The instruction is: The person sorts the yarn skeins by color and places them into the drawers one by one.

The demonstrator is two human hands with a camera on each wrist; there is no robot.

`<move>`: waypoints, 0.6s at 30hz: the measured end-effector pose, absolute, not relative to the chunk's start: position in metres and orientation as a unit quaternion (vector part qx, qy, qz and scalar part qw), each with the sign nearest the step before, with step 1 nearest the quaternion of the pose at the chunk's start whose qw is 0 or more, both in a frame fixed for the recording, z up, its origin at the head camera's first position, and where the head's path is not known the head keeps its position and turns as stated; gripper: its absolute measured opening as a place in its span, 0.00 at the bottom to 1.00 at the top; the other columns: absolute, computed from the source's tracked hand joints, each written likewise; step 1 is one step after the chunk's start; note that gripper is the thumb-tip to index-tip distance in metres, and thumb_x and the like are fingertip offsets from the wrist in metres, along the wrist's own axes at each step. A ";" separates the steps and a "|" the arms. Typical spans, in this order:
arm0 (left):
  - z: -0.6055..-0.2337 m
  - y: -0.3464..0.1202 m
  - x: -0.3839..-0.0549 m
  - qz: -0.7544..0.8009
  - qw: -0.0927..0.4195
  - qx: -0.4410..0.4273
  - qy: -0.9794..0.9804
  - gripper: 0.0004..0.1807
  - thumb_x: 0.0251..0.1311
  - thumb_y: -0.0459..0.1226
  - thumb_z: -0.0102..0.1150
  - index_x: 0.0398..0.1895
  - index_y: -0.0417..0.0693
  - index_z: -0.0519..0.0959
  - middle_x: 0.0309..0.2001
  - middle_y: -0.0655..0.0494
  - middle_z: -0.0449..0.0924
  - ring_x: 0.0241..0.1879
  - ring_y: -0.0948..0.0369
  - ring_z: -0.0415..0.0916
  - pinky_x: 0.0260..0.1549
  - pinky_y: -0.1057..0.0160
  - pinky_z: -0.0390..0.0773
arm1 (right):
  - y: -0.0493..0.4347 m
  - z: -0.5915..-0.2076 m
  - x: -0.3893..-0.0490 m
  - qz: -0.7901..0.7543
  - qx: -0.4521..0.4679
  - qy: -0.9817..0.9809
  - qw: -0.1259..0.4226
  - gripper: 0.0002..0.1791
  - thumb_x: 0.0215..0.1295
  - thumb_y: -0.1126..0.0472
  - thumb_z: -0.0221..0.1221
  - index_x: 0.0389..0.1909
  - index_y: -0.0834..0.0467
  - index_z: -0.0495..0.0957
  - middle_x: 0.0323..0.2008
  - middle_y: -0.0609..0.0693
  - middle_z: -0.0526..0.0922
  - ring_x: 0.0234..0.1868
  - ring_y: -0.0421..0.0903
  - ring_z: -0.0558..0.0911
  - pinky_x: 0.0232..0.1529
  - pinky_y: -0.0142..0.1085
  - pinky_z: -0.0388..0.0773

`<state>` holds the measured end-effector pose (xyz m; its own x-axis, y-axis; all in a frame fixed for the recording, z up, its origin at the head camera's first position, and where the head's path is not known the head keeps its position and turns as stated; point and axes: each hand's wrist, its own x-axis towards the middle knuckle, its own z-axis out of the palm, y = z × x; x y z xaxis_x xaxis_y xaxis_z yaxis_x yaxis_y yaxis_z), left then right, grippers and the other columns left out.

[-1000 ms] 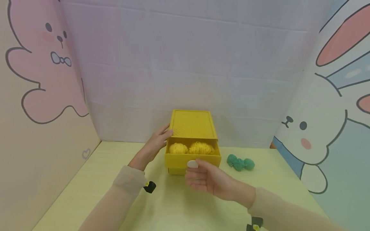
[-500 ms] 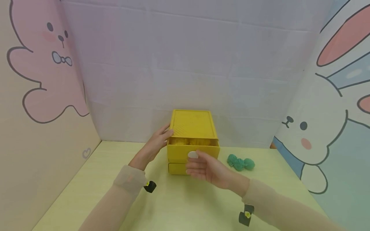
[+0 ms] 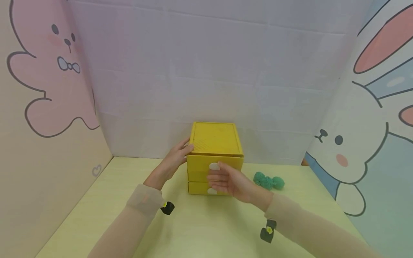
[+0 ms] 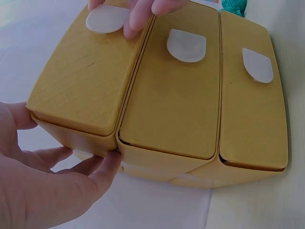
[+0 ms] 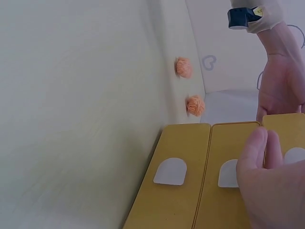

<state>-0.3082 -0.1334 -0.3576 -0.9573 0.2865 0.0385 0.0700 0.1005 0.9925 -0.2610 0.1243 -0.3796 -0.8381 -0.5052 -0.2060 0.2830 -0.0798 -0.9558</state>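
A yellow chest of three small drawers stands against the back wall in the head view. Each drawer front carries a rounded white tab, as the left wrist view shows. My right hand pinches the white tab of the top drawer between thumb and fingers. That drawer sits nearly flush, with a thin gap along its upper edge. My left hand rests on the chest's left side, thumb at the top edge and fingers spread along the wall. The yellow yarn balls inside the drawer are hidden.
Several green yarn balls lie in a row on the pale table, right of the chest. Two orange yarn balls, one upper and one lower, show in the right wrist view. Walls with cartoon animals enclose the table.
My right hand has moved forward, sliding the top drawer into the chest. The yellow yarn balls have gone out of sight. My left hand has stayed at the chest's side.
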 end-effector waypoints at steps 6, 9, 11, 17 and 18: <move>-0.358 -0.134 -0.309 0.659 0.082 0.121 0.738 0.37 0.84 0.49 0.47 0.88 0.60 0.48 0.86 0.52 0.47 0.83 0.48 0.51 0.80 0.39 0.57 | 0.123 -0.380 -0.267 -0.729 -0.089 0.625 0.263 0.38 0.86 0.41 0.45 0.77 0.70 0.65 0.72 0.70 0.73 0.73 0.67 0.73 0.67 0.44 0.80; -0.358 -0.133 -0.309 0.660 0.083 0.122 0.737 0.37 0.84 0.49 0.47 0.88 0.59 0.48 0.86 0.52 0.47 0.83 0.48 0.51 0.79 0.39 0.57 | 0.123 -0.381 -0.270 -0.731 -0.089 0.625 0.260 0.38 0.86 0.41 0.44 0.77 0.69 0.65 0.71 0.70 0.73 0.73 0.67 0.73 0.68 0.45 0.79; -0.358 -0.133 -0.309 0.660 0.083 0.120 0.737 0.37 0.84 0.50 0.48 0.88 0.59 0.48 0.86 0.52 0.47 0.83 0.48 0.51 0.79 0.39 0.57 | 0.123 -0.381 -0.272 -0.732 -0.087 0.624 0.258 0.38 0.86 0.41 0.45 0.77 0.69 0.65 0.71 0.70 0.74 0.73 0.67 0.73 0.68 0.45 0.79; -0.357 -0.133 -0.310 0.657 0.083 0.120 0.740 0.38 0.84 0.50 0.47 0.89 0.58 0.46 0.86 0.50 0.46 0.83 0.46 0.50 0.79 0.38 0.57 | 0.123 -0.380 -0.274 -0.732 -0.085 0.626 0.255 0.38 0.86 0.41 0.44 0.77 0.69 0.65 0.71 0.69 0.74 0.73 0.67 0.73 0.68 0.46 0.79; -0.357 -0.133 -0.310 0.657 0.082 0.121 0.740 0.38 0.84 0.49 0.47 0.89 0.57 0.46 0.87 0.50 0.46 0.84 0.47 0.49 0.79 0.38 0.57 | 0.122 -0.380 -0.274 -0.732 -0.085 0.627 0.255 0.37 0.87 0.41 0.44 0.77 0.68 0.65 0.71 0.69 0.74 0.73 0.67 0.73 0.68 0.46 0.79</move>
